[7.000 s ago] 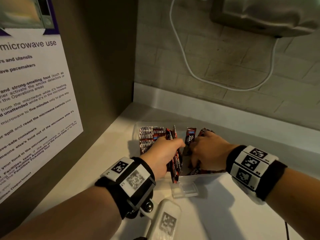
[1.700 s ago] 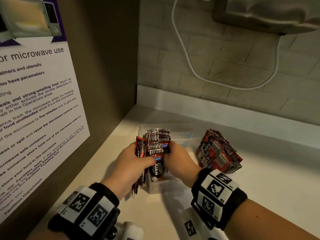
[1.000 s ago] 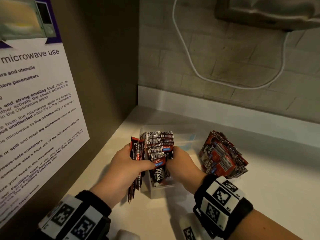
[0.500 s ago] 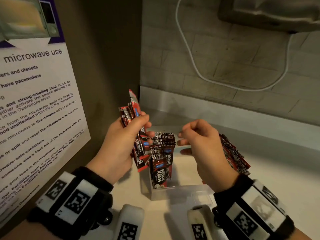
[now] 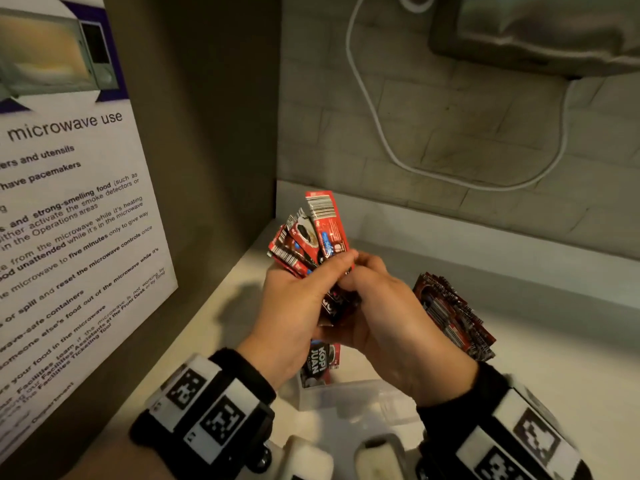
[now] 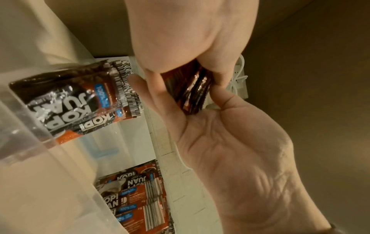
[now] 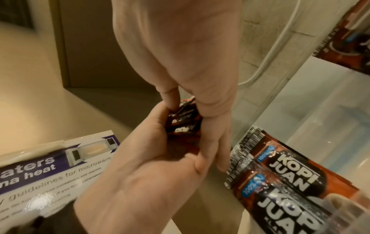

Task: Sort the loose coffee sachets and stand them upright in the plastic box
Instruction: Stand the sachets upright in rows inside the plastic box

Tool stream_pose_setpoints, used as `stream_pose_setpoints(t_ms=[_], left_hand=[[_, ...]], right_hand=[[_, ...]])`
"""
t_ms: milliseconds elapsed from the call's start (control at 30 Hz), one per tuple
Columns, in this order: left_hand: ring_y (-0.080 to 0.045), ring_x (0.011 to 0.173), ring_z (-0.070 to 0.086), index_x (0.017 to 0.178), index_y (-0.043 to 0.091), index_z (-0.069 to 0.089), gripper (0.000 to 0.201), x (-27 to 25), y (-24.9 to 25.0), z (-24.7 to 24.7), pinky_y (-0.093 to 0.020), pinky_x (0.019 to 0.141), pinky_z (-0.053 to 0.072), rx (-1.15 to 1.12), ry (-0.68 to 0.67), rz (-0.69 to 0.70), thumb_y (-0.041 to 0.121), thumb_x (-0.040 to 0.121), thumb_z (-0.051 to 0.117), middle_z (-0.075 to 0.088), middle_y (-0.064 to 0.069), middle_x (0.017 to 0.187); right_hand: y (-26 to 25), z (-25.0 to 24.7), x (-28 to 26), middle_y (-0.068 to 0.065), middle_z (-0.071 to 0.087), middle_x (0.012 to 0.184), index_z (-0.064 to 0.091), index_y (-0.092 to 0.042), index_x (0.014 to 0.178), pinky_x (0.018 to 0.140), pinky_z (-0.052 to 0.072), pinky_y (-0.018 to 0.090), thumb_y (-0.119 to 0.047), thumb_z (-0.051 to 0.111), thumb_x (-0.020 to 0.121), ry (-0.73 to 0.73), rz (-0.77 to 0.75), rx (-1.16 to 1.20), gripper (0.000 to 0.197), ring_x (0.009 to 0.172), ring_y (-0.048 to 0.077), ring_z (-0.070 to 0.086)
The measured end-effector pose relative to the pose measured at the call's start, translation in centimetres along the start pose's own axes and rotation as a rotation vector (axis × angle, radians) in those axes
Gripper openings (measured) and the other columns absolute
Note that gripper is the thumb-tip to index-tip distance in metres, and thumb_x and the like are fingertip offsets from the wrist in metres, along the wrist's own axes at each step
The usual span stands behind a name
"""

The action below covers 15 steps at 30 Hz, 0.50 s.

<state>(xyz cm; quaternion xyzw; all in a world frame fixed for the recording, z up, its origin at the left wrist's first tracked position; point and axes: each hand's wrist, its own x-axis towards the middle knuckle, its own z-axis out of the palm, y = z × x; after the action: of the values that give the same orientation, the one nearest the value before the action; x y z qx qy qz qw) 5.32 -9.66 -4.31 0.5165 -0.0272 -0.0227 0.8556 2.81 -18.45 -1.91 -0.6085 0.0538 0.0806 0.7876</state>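
Observation:
My left hand (image 5: pixel 329 271) grips a fanned bundle of red coffee sachets (image 5: pixel 311 233), raised above the clear plastic box (image 5: pixel 360 400). My right hand (image 5: pixel 360 282) meets it from the right and pinches the bundle's lower end (image 7: pixel 184 120), which the left wrist view shows edge-on between both hands' fingers (image 6: pixel 158 88). Inside the box, a few "Kopi Juan" sachets (image 5: pixel 318 362) stand upright at its left end (image 6: pixel 76 98). A loose pile of sachets (image 5: pixel 453 317) lies on the counter right of the box.
A side panel with a microwave-use poster (image 5: pixel 69 220) closes off the left. The tiled back wall carries a white cable (image 5: pixel 381 133) and a grey unit (image 5: pixel 536 29) up high. White counter (image 5: pixel 554 358) stretches to the right of the pile.
My left hand lifted its bundle out beside the box and up. My right hand let go of the sachets standing in the box, rose, and now pinches the raised bundle.

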Motion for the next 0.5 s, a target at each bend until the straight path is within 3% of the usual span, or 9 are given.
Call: stream_pose_setpoints(t_ms=[100, 167, 267, 367, 400, 500], left_hand=[[-0.027, 0.084, 0.073, 0.100, 0.003, 0.070, 0.036, 0.1, 0.1, -0.3, -0.034, 0.068, 0.055, -0.037, -0.017, 0.006, 0.020, 0.069, 0.074, 0.074, -0.014, 0.091], [-0.026, 0.080, 0.072, 0.099, 0.005, 0.070, 0.032, 0.1, 0.3, -0.5, -0.035, 0.067, 0.056, -0.037, -0.042, 0.020, 0.017, 0.070, 0.073, 0.074, -0.012, 0.087], [-0.024, 0.085, 0.072, 0.100, 0.012, 0.071, 0.028, -0.3, 0.5, -0.7, -0.030, 0.069, 0.058, 0.017, -0.179, 0.008, 0.012, 0.072, 0.071, 0.075, -0.010, 0.093], [-0.023, 0.084, 0.072, 0.099, 0.014, 0.071, 0.036, -0.6, 0.4, -0.7, -0.029, 0.070, 0.058, 0.029, -0.236, -0.017, 0.021, 0.064, 0.073, 0.075, -0.010, 0.095], [-0.023, 0.077, 0.072, 0.098, 0.011, 0.071, 0.035, -0.6, 0.4, -0.7, -0.030, 0.068, 0.058, 0.015, -0.240, -0.031, 0.022, 0.065, 0.073, 0.074, -0.012, 0.091], [-0.020, 0.061, 0.064, 0.085, 0.009, 0.066, 0.026, -0.1, 0.6, -0.9, -0.031, 0.063, 0.055, -0.038, -0.169, -0.066, 0.025, 0.065, 0.072, 0.067, -0.009, 0.072]], right_hand=[[0.1, -0.7, 0.0, 0.008, 0.067, 0.102, 0.055, -0.017, 0.115, 0.073, 0.056, 0.044, -0.029, 0.048, 0.093, 0.012, 0.026, -0.120, 0.027, 0.084, 0.022, 0.067], [-0.2, -1.5, 0.2, 0.003, 0.070, 0.101, 0.061, -0.020, 0.112, 0.072, 0.056, 0.039, -0.040, 0.052, 0.088, 0.039, -0.043, -0.203, 0.032, 0.086, 0.018, 0.067], [-0.8, -2.4, 0.5, 0.005, 0.072, 0.097, 0.067, -0.015, 0.103, 0.071, 0.049, 0.033, -0.027, 0.060, 0.088, 0.090, -0.219, -0.196, 0.020, 0.086, 0.018, 0.067], [-1.0, -2.9, 0.7, 0.011, 0.072, 0.093, 0.072, -0.015, 0.092, 0.076, 0.042, 0.042, -0.016, 0.070, 0.078, 0.107, -0.388, -0.149, 0.014, 0.085, 0.028, 0.058], [-1.1, -3.1, 0.7, 0.009, 0.071, 0.089, 0.073, -0.016, 0.088, 0.074, 0.041, 0.040, -0.014, 0.072, 0.075, 0.104, -0.447, -0.111, 0.014, 0.082, 0.027, 0.056], [-1.8, -3.6, 0.2, -0.001, 0.070, 0.087, 0.073, -0.020, 0.076, 0.069, 0.045, 0.020, -0.006, 0.074, 0.065, 0.036, -0.635, 0.016, 0.018, 0.082, 0.011, 0.062]])
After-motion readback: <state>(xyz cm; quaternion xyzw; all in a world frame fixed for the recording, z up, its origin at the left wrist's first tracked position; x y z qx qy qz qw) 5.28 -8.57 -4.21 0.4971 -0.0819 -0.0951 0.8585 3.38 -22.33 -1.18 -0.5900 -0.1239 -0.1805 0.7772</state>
